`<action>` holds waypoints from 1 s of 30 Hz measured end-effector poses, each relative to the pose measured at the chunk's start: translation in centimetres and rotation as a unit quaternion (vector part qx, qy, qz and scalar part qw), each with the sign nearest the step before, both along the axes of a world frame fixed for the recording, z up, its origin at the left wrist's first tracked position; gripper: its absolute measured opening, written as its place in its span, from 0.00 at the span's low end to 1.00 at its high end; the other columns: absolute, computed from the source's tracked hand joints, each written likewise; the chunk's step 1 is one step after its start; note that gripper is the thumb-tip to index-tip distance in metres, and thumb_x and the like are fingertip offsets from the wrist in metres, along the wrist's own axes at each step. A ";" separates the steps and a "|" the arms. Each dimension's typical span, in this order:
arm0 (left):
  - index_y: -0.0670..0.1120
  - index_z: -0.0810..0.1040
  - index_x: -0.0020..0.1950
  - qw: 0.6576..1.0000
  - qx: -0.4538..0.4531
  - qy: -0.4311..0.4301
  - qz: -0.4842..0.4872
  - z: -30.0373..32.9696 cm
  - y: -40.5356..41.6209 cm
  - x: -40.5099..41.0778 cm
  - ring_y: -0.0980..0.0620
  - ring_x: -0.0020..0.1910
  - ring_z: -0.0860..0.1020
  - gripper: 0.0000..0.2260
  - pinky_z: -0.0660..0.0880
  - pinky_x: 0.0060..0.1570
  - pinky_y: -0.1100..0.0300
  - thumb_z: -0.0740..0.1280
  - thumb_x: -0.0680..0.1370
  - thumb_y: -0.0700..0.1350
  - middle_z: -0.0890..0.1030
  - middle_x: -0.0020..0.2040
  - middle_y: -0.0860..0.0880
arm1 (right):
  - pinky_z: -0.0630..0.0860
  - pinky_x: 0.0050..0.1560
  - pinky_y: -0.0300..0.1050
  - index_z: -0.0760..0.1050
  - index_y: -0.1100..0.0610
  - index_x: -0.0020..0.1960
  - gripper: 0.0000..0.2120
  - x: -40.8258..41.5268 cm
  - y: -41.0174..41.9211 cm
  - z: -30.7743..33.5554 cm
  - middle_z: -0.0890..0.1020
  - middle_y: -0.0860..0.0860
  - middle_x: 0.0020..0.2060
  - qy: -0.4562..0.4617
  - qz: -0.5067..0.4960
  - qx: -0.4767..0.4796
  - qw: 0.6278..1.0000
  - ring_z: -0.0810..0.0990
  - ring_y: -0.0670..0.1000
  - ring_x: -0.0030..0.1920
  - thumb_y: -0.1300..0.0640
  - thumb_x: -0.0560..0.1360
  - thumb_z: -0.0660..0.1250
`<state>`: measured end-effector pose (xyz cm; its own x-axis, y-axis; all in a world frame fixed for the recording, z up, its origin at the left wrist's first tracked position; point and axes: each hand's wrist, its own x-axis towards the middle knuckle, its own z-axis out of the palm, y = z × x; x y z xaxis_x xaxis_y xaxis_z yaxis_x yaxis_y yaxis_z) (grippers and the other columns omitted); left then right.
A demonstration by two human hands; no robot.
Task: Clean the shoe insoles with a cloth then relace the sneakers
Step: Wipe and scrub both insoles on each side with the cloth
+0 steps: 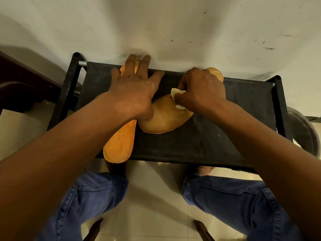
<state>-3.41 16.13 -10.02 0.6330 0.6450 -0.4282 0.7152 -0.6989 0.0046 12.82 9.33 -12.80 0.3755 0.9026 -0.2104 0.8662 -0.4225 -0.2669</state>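
Two knees in blue jeans (231, 197) fill the near edge of the view, with pale floor tiles (156, 192) between them and a bare foot showing under the front edge of a black fabric-topped rack (199, 141) that stands against a scuffed white wall (173, 23). Two bare forearms reach forward over the rack. The left hand (133, 91) lies flat, fingers straight and spread, pressing down on the far half of an orange insole (119, 146); that insole runs lengthwise toward the camera, its near end sticking out from under the wrist and slightly over the rack's front edge, its far tip just visible between the fingers by the wall. The right hand (203, 91) is curled tight around a small white cloth (176, 93), of which only crumpled edges show at the thumb side, and it bears on a second, tan insole (165, 119). This insole lies at a slant across the middle of the rack, its broad end just beside the left wrist and close to the orange insole, its narrow end emerging past the right knuckles at the rack's back edge. A dark round vessel (302, 131) sits on the floor beyond the rack's right side.
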 end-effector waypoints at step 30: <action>0.52 0.63 0.73 0.996 -0.082 -0.043 0.010 -0.2 -2.6 0.5 0.43 0.60 0.76 0.42 0.72 0.40 0.52 0.80 0.66 0.58 0.71 0.65 0.45 | 0.81 0.39 0.48 0.83 0.48 0.49 0.08 -3.4 -6.3 -0.1 0.84 0.48 0.42 0.040 -0.009 0.001 0.999 0.82 0.50 0.40 0.45 0.74 0.72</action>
<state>-2.86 13.56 -10.18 0.6594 0.5837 -0.4738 0.7211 -0.6692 0.1792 9.42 3.08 -12.85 0.3739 0.8962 -0.2388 0.8345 -0.4374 -0.3350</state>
